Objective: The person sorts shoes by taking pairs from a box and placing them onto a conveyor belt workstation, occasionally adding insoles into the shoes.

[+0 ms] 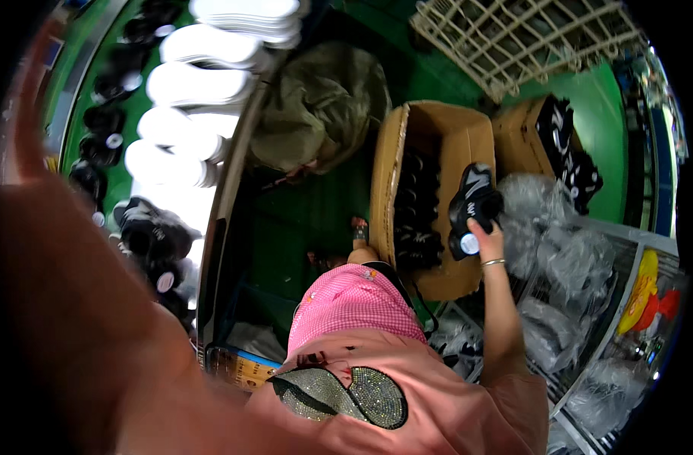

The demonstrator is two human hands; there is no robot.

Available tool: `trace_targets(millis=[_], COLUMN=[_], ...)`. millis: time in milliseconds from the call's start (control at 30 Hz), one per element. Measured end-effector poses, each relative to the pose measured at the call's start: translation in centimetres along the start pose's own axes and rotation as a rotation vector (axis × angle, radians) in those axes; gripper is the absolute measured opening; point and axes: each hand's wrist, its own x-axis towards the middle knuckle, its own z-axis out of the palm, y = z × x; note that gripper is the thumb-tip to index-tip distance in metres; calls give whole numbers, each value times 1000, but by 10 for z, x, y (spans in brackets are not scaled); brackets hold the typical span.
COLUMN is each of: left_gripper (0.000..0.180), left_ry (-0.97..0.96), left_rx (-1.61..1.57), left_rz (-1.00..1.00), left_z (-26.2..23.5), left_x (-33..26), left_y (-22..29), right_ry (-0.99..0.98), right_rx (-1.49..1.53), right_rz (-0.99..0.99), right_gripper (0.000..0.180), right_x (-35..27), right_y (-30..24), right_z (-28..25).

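My right hand (pixel 487 241) grips a black shoe upper (pixel 474 199) with grey markings and a round white label. It holds the piece above the right side of an open cardboard box (pixel 453 284). Inside that box, a column of similar black pieces (pixel 416 205) lies stacked along the left. Close to the camera, my left forearm (pixel 81 303) rises large and blurred. My left hand (pixel 29 121) is at the far left rim, its fingers smeared by motion. Beyond it, stacks of white insole-shaped pieces (pixel 206 83) lie on a bright table beside black uppers (pixel 153 231).
A second cardboard box (pixel 521 133) with black pieces stands behind the first. Clear plastic bags (pixel 574 258) fill grey-framed racks at right. A white plastic crate (pixel 528 38) is at the top, and an olive sack (pixel 320 106) sits beside the table edge (pixel 233 174).
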Motion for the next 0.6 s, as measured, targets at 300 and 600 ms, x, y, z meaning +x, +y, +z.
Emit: trace_targets(millis=[300, 600], left_gripper=[45, 36], left_ry=[-1019, -1222], left_rx=[-109, 42], left_rz=[-1381, -1843], left_z=[81, 47], left_x=[-277, -391], left_y=[-29, -6], right_ry=[118, -69], right_rx=[362, -168], right_rz=[588, 902], right_gripper=[37, 82], right_x=[27, 111], right_y=[227, 289], right_z=[52, 147])
